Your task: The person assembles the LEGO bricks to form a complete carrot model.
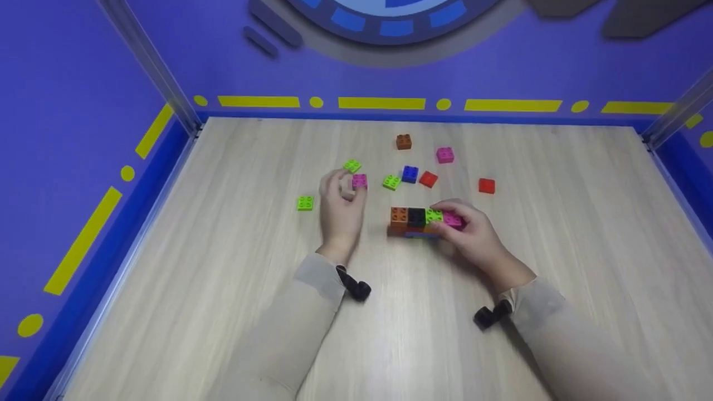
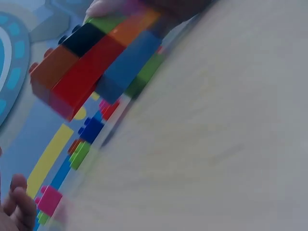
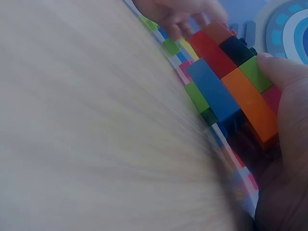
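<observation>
Four bricks [image 1: 416,216] form the top row of the brick stack [image 1: 413,225] that we grip in our right hand [image 1: 473,231]: from left to right brown, black, lime and pink. Thumb and fingers pinch its near and far sides at the lime and pink end, so the brown end juts toward our left. Under that row we see a red piece [image 3: 214,55] and an orange piece [image 3: 250,103] end to end, then a blue piece [image 3: 214,91], then a green piece [image 3: 196,96]; we cannot tell whether the base touches the wooden table [image 1: 423,334].

Our left hand [image 1: 341,214] is well apart from the stack, its thumb and fingers curved with a gap between them. A loose pink brick [image 1: 360,180] lies at its thumb tip; we cannot tell whether they touch. One lime brick [image 1: 352,165] lies just past that hand, another lime brick [image 1: 305,203] to its left. Beyond the stack we have a third lime brick [image 1: 391,182], a blue brick [image 1: 410,174] and a red brick [image 1: 428,179] close together, a brown brick [image 1: 404,142] and a second pink brick [image 1: 445,155] farther back, and a second red brick [image 1: 487,186] just beyond our right hand.
</observation>
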Motion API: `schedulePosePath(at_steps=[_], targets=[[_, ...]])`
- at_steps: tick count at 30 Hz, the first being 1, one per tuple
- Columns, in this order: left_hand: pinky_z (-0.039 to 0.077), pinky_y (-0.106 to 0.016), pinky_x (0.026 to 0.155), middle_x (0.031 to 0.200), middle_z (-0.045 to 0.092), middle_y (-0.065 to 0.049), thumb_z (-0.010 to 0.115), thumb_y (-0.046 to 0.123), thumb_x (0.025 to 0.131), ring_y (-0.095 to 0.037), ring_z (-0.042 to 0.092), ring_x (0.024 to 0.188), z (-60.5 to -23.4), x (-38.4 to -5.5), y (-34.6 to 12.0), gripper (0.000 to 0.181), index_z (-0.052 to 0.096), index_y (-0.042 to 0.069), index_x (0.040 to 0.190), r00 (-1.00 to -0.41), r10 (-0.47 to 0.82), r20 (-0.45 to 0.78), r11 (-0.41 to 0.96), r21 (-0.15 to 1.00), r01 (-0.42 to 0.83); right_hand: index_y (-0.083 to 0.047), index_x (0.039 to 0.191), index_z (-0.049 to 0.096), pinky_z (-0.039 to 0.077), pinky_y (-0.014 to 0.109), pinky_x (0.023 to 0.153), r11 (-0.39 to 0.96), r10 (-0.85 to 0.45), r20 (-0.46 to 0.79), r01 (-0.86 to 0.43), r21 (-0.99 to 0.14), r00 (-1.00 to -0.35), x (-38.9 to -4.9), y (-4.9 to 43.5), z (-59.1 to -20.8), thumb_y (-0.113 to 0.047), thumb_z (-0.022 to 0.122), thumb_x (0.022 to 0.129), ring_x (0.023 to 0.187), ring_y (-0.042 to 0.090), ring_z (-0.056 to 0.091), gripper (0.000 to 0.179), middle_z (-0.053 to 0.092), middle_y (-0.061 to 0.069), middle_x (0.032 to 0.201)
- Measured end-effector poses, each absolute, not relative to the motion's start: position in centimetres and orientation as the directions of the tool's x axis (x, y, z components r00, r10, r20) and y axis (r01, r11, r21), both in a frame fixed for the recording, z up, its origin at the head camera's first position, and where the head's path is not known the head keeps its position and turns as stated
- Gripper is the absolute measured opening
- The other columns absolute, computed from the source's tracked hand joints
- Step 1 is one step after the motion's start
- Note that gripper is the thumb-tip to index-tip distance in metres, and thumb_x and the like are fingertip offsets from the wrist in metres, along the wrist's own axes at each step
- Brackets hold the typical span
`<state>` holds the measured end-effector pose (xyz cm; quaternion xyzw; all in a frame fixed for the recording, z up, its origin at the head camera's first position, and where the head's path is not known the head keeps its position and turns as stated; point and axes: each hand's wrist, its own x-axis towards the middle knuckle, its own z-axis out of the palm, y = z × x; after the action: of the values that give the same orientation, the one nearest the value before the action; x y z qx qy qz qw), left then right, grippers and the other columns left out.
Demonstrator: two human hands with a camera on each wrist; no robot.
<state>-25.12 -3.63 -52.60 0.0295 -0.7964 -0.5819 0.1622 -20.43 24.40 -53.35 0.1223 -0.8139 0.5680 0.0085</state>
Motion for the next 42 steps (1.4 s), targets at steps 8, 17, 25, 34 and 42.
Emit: schedulePosePath(at_steps=[8,17,25,34,42], targets=[[0.062,-0.042,0.105,0.169,0.050,-0.015,0.079,0.026,0.106,-0.031,0.069,0.130,-52.2,-26.0,-5.9,0.061,0.055,0.011,0.161,-0.914,-0.394,0.098,0.426,0.901,-0.087,-0.007,0.137,0.076,0.056,0.013,0.103,0.327,-0.186,0.135,-0.191,-0.926,-0.973,-20.4,24.3,-53.3,-0.016,0.084,0.103,0.126,0.014,0.067,0.035,0.071,0.011,0.142],[0.048,-0.046,0.131,0.166,0.053,-0.026,0.065,0.004,0.110,-0.041,0.056,0.155,-52.3,-26.4,-6.6,0.055,0.053,-0.004,0.163,-0.945,-0.322,0.055,0.537,0.833,-0.135,-0.009,0.138,0.076,0.055,0.012,0.102,0.346,-0.183,0.132,-0.190,-0.919,-0.974,-20.4,24.1,-52.9,-0.019,0.084,0.104,0.127,0.015,0.066,0.036,0.072,0.012,0.144],[0.056,-0.046,0.123,0.155,0.062,-0.022,0.064,0.007,0.110,-0.038,0.066,0.146,-52.1,-26.1,-6.4,0.044,0.064,-0.004,0.153,-0.958,-0.274,0.088,0.599,0.794,-0.099,-0.009,0.138,0.076,0.056,0.013,0.100,0.336,-0.185,0.140,-0.196,-0.921,-0.973,-20.4,24.3,-53.0,-0.017,0.085,0.103,0.124,0.017,0.067,0.037,0.073,0.012,0.142],[0.059,-0.042,0.116,0.147,0.066,-0.011,0.079,0.025,0.106,-0.027,0.069,0.133,-52.0,-26.0,-6.2,0.045,0.069,0.003,0.144,-0.947,-0.270,0.175,0.532,0.846,0.004,-0.008,0.136,0.077,0.057,0.013,0.100,0.326,-0.178,0.137,-0.190,-0.926,-0.974,-20.3,24.1,-53.1,-0.015,0.085,0.103,0.121,0.015,0.068,0.035,0.073,0.013,0.141],[0.052,-0.024,0.068,0.146,0.069,-0.009,0.081,0.012,0.098,-0.011,0.059,0.075,-52.0,-26.1,-5.8,0.044,0.072,0.005,0.140,-0.948,-0.138,0.288,0.470,0.861,0.194,-0.008,0.137,0.076,0.057,0.013,0.100,0.332,-0.177,0.139,-0.192,-0.923,-0.974,-20.4,24.2,-53.1,-0.016,0.084,0.103,0.123,0.014,0.068,0.035,0.073,0.011,0.141]])
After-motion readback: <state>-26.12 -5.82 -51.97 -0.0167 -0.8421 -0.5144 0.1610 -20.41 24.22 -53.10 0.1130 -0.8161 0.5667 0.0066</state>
